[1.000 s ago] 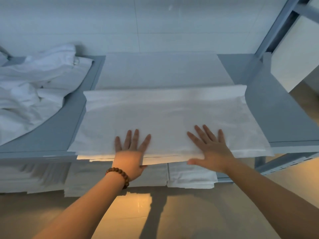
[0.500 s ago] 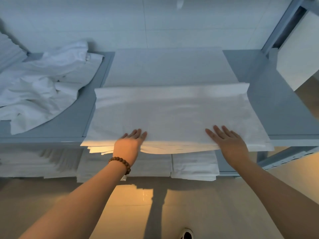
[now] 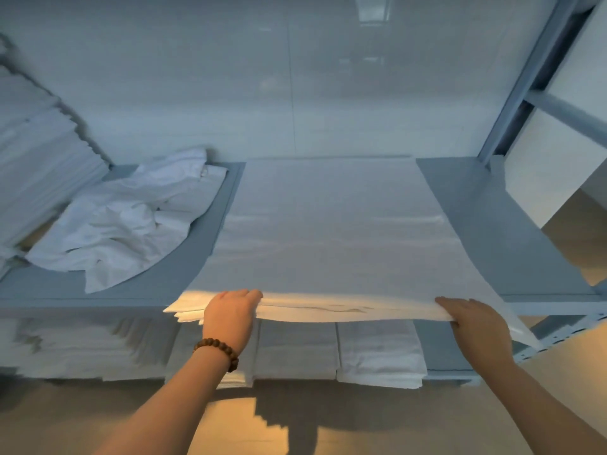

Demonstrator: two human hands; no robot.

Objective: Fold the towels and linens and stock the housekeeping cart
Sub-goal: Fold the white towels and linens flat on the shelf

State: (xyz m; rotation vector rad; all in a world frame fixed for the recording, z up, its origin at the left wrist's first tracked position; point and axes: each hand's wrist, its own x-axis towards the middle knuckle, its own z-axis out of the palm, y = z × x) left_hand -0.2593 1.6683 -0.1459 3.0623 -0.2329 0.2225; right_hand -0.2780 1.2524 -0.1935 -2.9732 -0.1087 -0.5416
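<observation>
Grip: left hand (image 3: 230,318), right hand (image 3: 476,326) both curled round folded sheet (image 3: 328,231) near edge
Shelf (image 3: 492,224) left end: crumpled linen (image 3: 124,224)
Underneath: folded stacks (image 3: 377,353)

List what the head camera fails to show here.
Head view:
left hand: thumb behind the hand itself.
folded sheet: layer count, near edge blurred.
stacked linens, far left: cut by the frame edge, smeared.
lower-shelf piles: tops hidden under the shelf and sheet.
</observation>
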